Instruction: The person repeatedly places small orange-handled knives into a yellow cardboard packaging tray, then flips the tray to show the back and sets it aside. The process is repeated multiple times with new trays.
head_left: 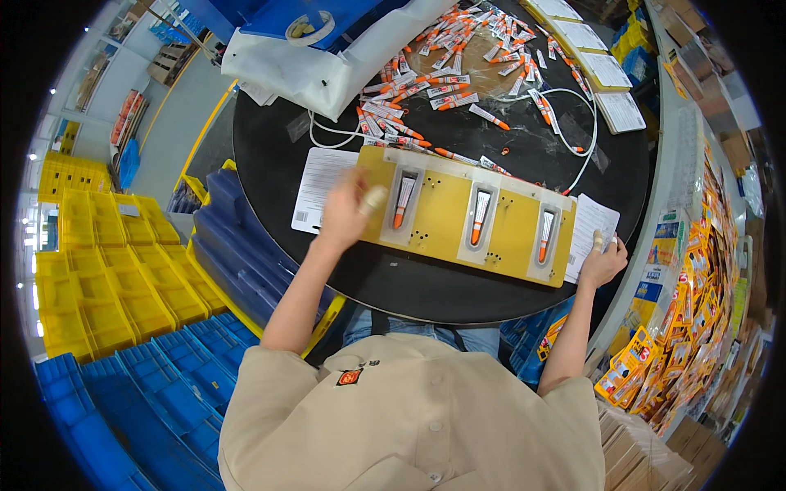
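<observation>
The work in hand looks like loading tubes into a yellow jig (446, 214) that lies on the round black table (270, 155). The jig has 3 recessed slots, and each already holds 1 white tube with an orange cap: the left tube (403, 202), the middle tube (479, 217) and the right tube (545, 236), all lying lengthwise with caps toward the person.

The left hand (348, 213) is at the jig's left end, blurred by motion; something pale shows at its fingertips, but whether the fingers are closed on it cannot be told. The right hand (604, 258) rests at the jig's right end, fingers curled loosely on the edge of a white sheet (591, 229); whether it grips the sheet is unclear. Another sheet (321, 186) lies under the left hand.

A loose pile of tubes (426, 82) lies well beyond the jig. With all 3 slots full, the next move likely calls for both hands to steady the jig or clear the seated tubes
</observation>
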The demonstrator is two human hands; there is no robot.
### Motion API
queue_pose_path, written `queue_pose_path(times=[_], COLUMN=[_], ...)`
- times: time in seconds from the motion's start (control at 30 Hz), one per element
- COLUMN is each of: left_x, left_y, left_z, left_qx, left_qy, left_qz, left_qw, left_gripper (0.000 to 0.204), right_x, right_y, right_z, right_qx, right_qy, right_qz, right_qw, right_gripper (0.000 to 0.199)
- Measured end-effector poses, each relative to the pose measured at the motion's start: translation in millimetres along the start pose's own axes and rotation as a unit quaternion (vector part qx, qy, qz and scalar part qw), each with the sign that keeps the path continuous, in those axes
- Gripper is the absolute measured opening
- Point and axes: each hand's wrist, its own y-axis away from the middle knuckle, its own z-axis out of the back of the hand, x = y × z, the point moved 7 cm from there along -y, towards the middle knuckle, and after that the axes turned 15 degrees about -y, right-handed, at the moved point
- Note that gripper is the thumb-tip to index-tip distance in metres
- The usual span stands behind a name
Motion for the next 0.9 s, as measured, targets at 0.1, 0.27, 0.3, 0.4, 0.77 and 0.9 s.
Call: queue_pose_path(times=[0.1,0.27,0.3,0.4,0.77,0.9], left_x=[66.9,121.6,119.0,88.5,-33.0,-48.0], left_y=[0.2,1.2,1.5,0.8,31.3,28.3], left_z=[36.5,9.7,11.2,38.1,22.0,-3.9], left_qx=[-0.177,-0.034,-0.030,-0.058,-0.032,-0.102], left_qy=[-0.164,-0.242,-0.229,-0.281,-0.058,-0.178], left_qz=[0.086,0.150,0.141,0.082,-0.009,-0.099], left_qw=[0.967,0.958,0.963,0.955,0.998,0.974], left_gripper=[0.074,0.069,0.067,0.057,0.055,0.053], right_x=[16.5,118.2,145.8,203.7,186.8,130.9], right_y=[-13.1,-8.6,3.8,49.6,75.8,65.7], right_z=[28.6,102.8,103.8,55.2,2.3,16.1], right_qx=[0.011,0.000,0.024,0.170,0.166,0.219], right_qy=[-0.011,-0.263,-0.323,-0.337,-0.405,-0.145], right_qz=[-0.069,-0.007,0.028,0.004,-0.029,-0.102], right_qw=[0.998,0.965,0.946,0.926,0.898,0.959], right_gripper=[0.034,0.030,0.030,0.027,0.042,0.043])
